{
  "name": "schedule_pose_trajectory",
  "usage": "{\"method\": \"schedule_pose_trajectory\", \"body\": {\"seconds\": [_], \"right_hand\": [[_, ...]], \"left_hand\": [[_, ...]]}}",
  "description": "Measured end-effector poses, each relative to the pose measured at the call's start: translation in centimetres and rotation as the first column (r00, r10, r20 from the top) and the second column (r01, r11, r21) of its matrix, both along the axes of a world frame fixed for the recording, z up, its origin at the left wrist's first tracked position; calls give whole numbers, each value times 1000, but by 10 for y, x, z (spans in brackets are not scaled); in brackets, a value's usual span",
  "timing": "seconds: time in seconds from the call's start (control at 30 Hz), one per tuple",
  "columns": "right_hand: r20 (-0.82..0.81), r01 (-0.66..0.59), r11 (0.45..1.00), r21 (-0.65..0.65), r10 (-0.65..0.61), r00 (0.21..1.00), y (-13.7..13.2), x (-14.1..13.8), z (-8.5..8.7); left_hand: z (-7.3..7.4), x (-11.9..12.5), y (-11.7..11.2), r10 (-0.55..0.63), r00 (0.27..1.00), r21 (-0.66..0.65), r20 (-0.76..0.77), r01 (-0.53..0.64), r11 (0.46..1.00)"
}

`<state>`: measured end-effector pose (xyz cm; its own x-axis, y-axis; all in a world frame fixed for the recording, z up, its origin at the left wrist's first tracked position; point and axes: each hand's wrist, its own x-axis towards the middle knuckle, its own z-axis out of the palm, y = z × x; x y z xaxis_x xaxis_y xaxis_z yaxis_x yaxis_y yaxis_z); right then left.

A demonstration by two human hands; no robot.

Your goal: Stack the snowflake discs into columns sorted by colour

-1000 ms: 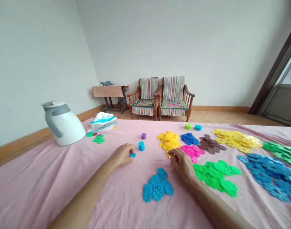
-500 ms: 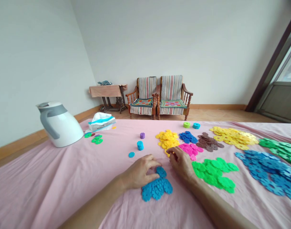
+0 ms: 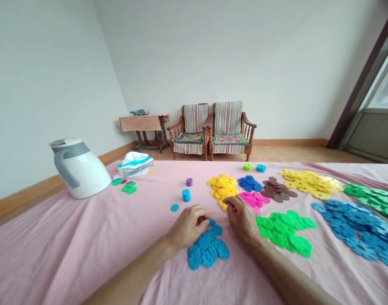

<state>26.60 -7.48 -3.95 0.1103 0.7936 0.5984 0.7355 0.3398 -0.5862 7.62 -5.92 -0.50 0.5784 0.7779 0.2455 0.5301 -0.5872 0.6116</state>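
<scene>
Head view: Shows the left hand (image 3: 189, 225) at the upper left edge of the blue heap (image 3: 210, 250), a pile of thin notched discs on the pink tablecloth (image 3: 143, 262). Reaches in low from the side, with fingers curled and thumb close to the fingertips, probably to single out one thin piece from the overlapping pile. Impossible to tell, from this angle, about any disc in that pinch. Also shows the right hand (image 3: 244, 219) near the yellow heap (image 3: 222, 186) and the pink heap (image 3: 255, 201), with fingers bent toward the thumb around a small gap; some pink visible there, held or merely behind, impossible to tell. Seems to rest aside, perhaps to leave room for the left hand. Mostly grouped by colour, apparently for easy picking, with the green heap (image 3: 286, 228) just beside the right wrist. Includes the blue stack (image 3: 186, 195) and a loose blue disc (image 3: 175, 207) beyond the left hand, well apart from the heap. Looks bright and flat in the heap, with scalloped rims fanned loosely; looks compact and upright in the stack.
</scene>
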Motion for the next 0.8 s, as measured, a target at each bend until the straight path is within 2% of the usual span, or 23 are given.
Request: {"method": "schedule_pose_trajectory", "body": {"seconds": [0.13,0.3,0.8], "right_hand": [[26,30,997,67,-32,999,-2,7,4],[48,29,999,39,-30,998,-1,10,2],[20,-34,999,1,34,999,-1,8,1]], "left_hand": [[2,-19,14,69,998,-27,5,-69,997],[-2,-37,25,60,997,-57,-46,-62,996],[3,-29,18,47,985,86,-167,-33,996]]}}
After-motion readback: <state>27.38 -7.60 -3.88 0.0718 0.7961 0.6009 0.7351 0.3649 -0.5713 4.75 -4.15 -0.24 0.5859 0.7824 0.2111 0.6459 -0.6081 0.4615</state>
